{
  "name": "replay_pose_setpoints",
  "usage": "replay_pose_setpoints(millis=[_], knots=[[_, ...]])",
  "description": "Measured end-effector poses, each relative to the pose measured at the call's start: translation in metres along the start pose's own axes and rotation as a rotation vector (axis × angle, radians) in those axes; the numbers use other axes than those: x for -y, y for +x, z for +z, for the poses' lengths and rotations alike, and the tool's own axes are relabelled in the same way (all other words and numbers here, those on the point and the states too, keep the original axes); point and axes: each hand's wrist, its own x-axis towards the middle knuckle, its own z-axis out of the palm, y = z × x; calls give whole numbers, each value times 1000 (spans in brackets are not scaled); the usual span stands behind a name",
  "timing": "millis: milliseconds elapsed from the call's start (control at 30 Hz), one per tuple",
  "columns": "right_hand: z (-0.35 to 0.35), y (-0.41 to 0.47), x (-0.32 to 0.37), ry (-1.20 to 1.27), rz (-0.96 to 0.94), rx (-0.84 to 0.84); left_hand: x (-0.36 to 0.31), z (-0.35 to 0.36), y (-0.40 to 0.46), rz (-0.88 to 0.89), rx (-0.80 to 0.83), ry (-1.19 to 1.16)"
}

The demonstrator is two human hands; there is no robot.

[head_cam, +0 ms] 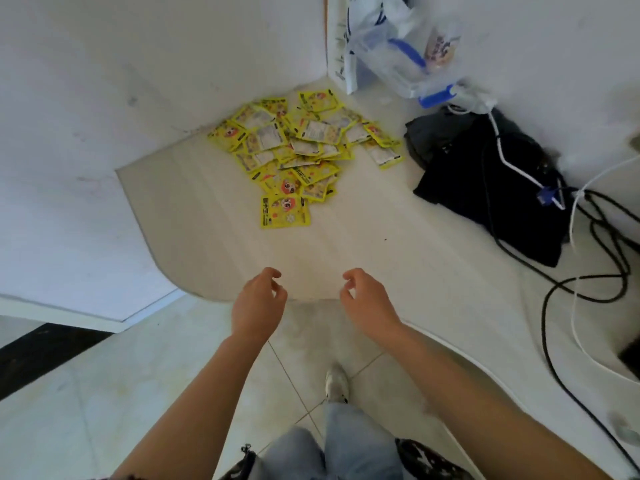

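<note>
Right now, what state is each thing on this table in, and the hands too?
Left hand: loosely curled, empty, over the table edge.
Right hand: loosely curled, empty, beside it.
Yellow packets: heaped loosely, overlapping, on the table.
Black bag: slumped flat, white cable across it.
Clear plastic bag: crumpled, propped in the corner.
Black cable: lying in loose loops.

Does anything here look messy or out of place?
Yes: the yellow packets lie in a loose, overlapping heap in the corner of the table, some face up, some face down. At the right, black cables sprawl tangled.
</note>
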Motion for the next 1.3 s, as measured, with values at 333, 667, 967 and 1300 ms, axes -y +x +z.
replay_pose_setpoints(millis=[333, 667, 967, 1300], knots=[[-25, 118, 45, -18, 8, 57, -11, -16, 114, 6, 20, 72], [-17, 218, 88, 47, 243, -2, -14, -18, 213, 216, 159, 263], [-10, 267, 96, 104, 410, -31, -14, 1, 246, 410, 294, 410], [-7, 282, 101, 68, 481, -22, -17, 6, 253, 400, 304, 482]])
